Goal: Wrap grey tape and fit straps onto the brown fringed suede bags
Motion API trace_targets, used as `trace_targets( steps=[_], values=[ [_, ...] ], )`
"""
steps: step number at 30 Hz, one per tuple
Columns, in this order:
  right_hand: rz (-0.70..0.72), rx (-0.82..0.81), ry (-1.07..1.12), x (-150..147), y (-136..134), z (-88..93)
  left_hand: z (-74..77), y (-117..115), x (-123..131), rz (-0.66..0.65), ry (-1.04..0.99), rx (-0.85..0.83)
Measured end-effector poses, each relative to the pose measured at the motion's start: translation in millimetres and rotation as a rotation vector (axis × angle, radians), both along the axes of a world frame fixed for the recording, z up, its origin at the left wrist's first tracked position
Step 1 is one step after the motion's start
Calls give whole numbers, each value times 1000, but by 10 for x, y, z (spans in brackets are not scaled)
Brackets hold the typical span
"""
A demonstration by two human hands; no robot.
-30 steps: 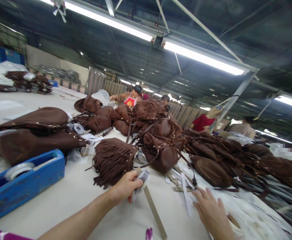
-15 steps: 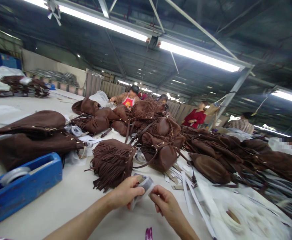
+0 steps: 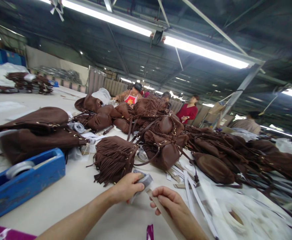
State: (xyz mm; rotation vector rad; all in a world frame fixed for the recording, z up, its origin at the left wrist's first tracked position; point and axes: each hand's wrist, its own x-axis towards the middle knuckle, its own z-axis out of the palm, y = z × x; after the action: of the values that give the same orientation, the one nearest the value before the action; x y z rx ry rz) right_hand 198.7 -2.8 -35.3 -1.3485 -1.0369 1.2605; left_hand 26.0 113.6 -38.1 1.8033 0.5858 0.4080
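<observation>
My left hand (image 3: 127, 187) is closed around a roll of translucent greyish strip (image 3: 147, 180), its thumb lying across the near side. Just to the right, my right hand (image 3: 172, 203) pinches a flat beige strip (image 3: 162, 209) between thumb and fingers. That strip's upper end lies close to the roll, while its lower part runs down under the palm toward me. Beyond my left hand lies a dark brown fringed bag (image 3: 114, 156). Another brown bag (image 3: 166, 154) with gold eyelets rests behind the roll.
At left stands a blue tape dispenser (image 3: 36, 181) beside brown bags (image 3: 43, 141). More bags pile across the back and right. White strips (image 3: 188, 191) and a white roll (image 3: 235, 218) lie at right. A person in a red top (image 3: 187, 112) stands beyond the pile.
The beige strip now shows along my right hand, which has shifted slightly right, away from the roll. My left hand keeps hold of the roll. The view has tilted a little.
</observation>
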Motion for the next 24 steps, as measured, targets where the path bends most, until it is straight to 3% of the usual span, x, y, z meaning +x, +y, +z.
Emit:
trace_targets(
  steps=[2, 4, 8, 10, 13, 24],
  values=[
    [74, -45, 16, 54, -39, 3, 23, 6, -22, -3, 51, 73],
    [113, 17, -50, 91, -43, -68, 43, -7, -31, 20, 103, 220],
    [132, 401, -525, 71, 3, -226, 73, -105, -17, 64, 231, 562],
    [76, 561, -721, 37, 27, -244, 86, -177, -8, 57, 309, 635],
    [40, 669, -819, 1, 59, -240, 93, -263, 1, 31, 378, 705],
    [-32, 611, -775, -105, 81, -310, 146, -303, -8, -119, 479, 843]
  ],
)
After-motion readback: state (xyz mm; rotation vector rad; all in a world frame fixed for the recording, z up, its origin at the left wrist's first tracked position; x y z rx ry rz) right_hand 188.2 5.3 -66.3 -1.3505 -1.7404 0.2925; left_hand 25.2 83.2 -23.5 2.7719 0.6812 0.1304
